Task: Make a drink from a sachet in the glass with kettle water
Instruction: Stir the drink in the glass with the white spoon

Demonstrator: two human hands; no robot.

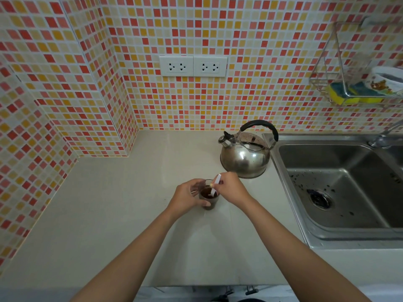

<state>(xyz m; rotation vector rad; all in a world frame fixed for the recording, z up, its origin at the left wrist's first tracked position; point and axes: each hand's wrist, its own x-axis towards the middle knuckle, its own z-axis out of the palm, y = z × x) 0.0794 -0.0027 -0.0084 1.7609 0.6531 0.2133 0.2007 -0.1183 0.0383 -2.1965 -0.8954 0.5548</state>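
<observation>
- Glass (208, 198) stands on the worktop (109, 214), about midway between its front edge and the back wall, nearer the sink side than the left wall.
- Dark brown liquid fills the glass partway up.
- Left hand (185, 198) wraps the glass's left side; grip curled round it, fingers touching the wall and rim.
- Right hand (232, 188) sits just right of the glass, above its rim; grip pinching a sachet (214, 186) between thumb and fingertips.
- Sachet is a narrow white stick, tilted, upper end sticking out above the fingers, lower end down inside the glass, reaching the liquid.
- Kettle (245, 152), steel with a black handle, stands behind and right of the glass, near the worktop's right edge, just beside the sink (338, 182). Spout points left. Apart from both hands.
- Sink is steel, set into the right end of the worktop; dark specks scattered on its floor round the drain (319, 199).
- Tap (383, 138) shows at the sink's back right corner, partly cut off.
- Two double sockets (193, 66) on the tiled back wall.
- Wire rack (327, 79) hangs on the wall upper right, holding yellow sponges (340, 94) and a printed bowl (386, 80).
</observation>
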